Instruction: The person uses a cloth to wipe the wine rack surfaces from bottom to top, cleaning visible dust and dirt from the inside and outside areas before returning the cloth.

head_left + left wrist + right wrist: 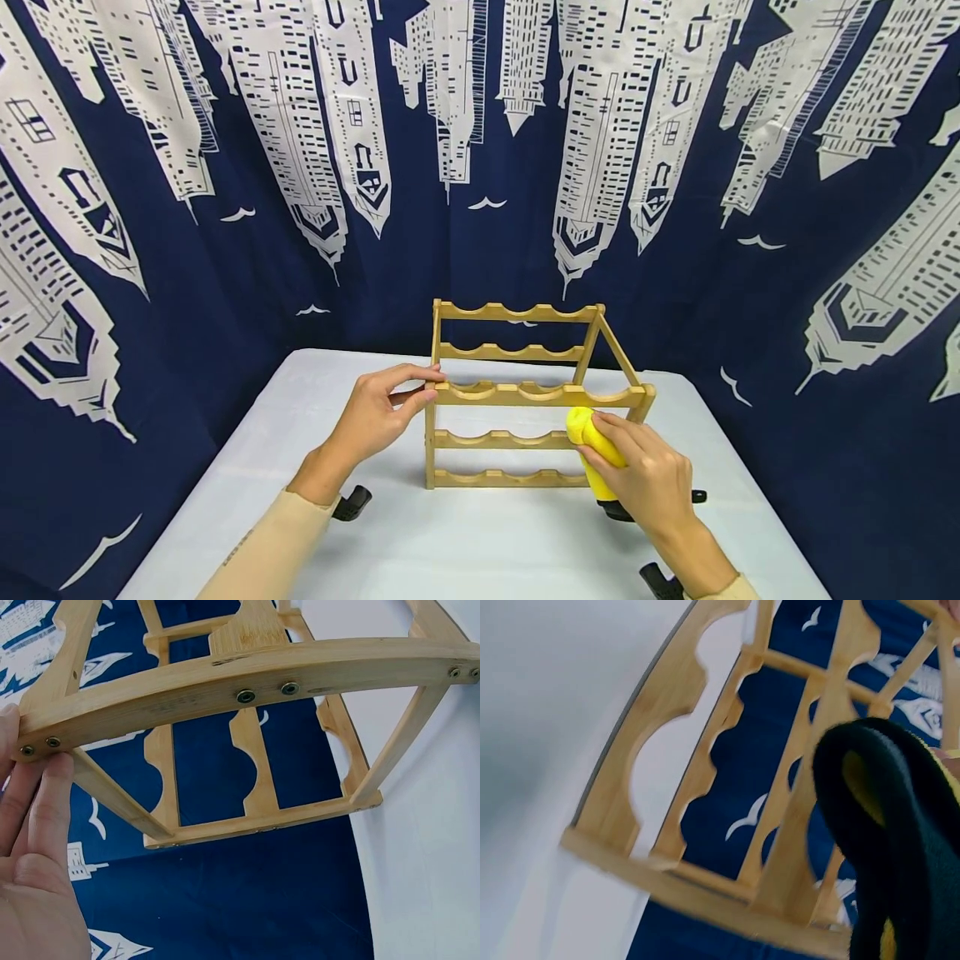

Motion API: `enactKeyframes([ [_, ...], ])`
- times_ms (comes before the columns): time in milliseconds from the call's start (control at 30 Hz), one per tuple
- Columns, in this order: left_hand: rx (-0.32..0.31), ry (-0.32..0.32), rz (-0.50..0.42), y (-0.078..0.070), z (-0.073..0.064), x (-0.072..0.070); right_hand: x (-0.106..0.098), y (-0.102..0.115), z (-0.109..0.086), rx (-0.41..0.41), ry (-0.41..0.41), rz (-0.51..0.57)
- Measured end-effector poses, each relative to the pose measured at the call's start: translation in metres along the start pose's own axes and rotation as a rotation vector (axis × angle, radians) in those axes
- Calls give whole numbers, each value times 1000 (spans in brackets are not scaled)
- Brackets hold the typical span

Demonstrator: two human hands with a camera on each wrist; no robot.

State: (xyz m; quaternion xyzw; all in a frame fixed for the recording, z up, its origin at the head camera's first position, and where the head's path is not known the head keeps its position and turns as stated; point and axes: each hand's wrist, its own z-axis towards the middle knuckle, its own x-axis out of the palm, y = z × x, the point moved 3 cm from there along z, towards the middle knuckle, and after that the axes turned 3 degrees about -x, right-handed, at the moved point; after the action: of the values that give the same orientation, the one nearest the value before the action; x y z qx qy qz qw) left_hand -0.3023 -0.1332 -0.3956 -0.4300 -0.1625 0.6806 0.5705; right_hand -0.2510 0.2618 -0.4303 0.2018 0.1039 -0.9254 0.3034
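Observation:
A light wooden bottle rack [491, 396] with scalloped rails stands on the white table. My left hand [375, 417] holds the rack's upper left front corner, index finger along the top and thumb below. In the left wrist view, its fingers [49, 806] lie against the rack's side piece [187, 690] near two screws. My right hand [648, 475] grips a bunched yellow cloth [597, 479] with a black side, at the rack's front right. Close up in the right wrist view, the folded cloth [900, 817] looks fuzzy and overlaps the rails; the rack's right front post is partly hidden.
The white tabletop [465, 542] extends around the rack. A dark blue curtain [480, 250] with white city buildings and birds hangs behind and beside the table. Black mount pieces [352, 504] show at both wrists.

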Motion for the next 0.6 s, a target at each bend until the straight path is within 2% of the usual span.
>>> enactKeyframes([
  [167, -44, 5, -16, 1, -1, -3, 5, 15, 16, -48, -88, 82],
  [400, 6, -66, 53, -2, 1, -10, 18, 36, 36, -97, -142, 179],
  [600, -10, -44, 78, -2, 1, -13, 28, 52, 55, -89, -176, 281],
])
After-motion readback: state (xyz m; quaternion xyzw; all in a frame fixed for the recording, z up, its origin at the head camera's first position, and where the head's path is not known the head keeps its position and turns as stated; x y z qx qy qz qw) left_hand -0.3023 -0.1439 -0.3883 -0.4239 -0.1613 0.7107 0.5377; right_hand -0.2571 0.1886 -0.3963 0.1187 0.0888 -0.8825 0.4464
